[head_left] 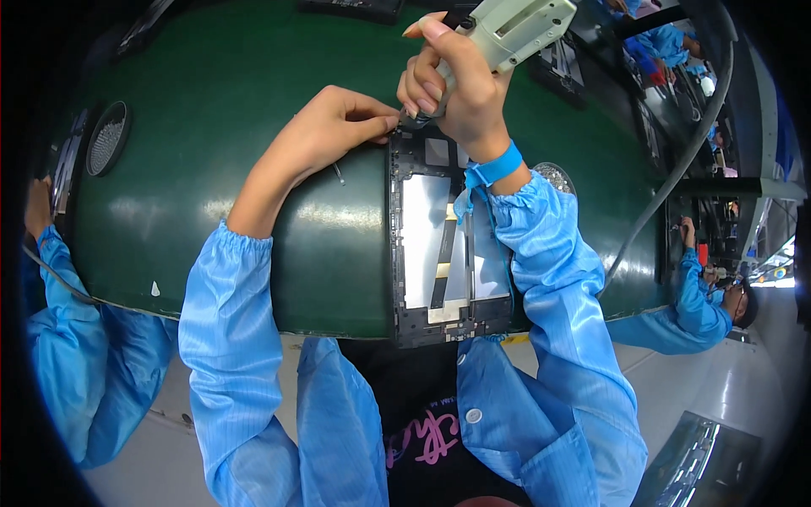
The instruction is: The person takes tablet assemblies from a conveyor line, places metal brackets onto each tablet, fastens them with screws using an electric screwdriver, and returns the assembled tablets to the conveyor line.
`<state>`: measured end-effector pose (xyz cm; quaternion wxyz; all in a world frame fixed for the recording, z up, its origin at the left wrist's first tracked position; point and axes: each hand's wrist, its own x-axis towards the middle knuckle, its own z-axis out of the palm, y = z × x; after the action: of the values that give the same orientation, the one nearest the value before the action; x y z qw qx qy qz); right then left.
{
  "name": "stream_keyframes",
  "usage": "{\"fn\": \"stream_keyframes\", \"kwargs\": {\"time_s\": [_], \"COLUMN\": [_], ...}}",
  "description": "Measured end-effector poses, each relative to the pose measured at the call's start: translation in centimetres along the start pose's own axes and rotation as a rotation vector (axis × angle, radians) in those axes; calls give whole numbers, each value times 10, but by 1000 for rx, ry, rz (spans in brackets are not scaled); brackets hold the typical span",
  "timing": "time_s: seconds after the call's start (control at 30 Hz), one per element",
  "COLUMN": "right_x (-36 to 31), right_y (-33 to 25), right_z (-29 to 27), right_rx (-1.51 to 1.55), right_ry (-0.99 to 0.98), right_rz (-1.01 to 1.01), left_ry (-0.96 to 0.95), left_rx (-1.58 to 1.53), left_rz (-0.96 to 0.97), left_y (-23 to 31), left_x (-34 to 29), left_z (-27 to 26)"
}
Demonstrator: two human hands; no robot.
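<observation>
An opened tablet (pixel 425 241), with a black frame and silver panels inside, lies lengthwise at the near edge of the green table. My left hand (pixel 334 127) is at its far left corner, thumb and fingertips pinched together; anything between them is too small or hidden. My right hand (pixel 465 89), a blue strap (pixel 494 169) round its wrist, grips a pale green electric screwdriver (pixel 519 29) above the far end. The tool's dark tip end (pixel 416 121) points down beside my left fingertips. Beneath my left wrist shows a thin silver piece (pixel 339 174).
Dishes of small metal bits stand at far left (pixel 108 138) and behind my right sleeve (pixel 553 177). Dark devices lie along the far edge (pixel 355 8). A grey cable (pixel 684 160) hangs at right. Co-workers in blue sit at left (pixel 76 338) and right (pixel 688 317).
</observation>
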<state>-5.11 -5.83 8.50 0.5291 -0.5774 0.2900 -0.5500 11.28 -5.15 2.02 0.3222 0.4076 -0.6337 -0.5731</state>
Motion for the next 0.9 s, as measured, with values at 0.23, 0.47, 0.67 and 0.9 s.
{"fn": "stream_keyframes", "kwargs": {"time_s": [0.23,0.47,0.67,0.9], "right_x": [-3,-4,-5,-5], "right_y": [7,7,7,11], "right_z": [5,0,2,1], "right_rx": [114,124,106,125], "right_ry": [-4,-22,-1,3], "right_rz": [96,116,117,116], "left_ry": [-1,1,-9,-9], "left_rx": [55,9,2,7], "left_rz": [30,13,23,43], "left_y": [-3,-3,-2,-4], "left_x": [-1,0,-2,0], "left_z": [-2,1,1,1]}}
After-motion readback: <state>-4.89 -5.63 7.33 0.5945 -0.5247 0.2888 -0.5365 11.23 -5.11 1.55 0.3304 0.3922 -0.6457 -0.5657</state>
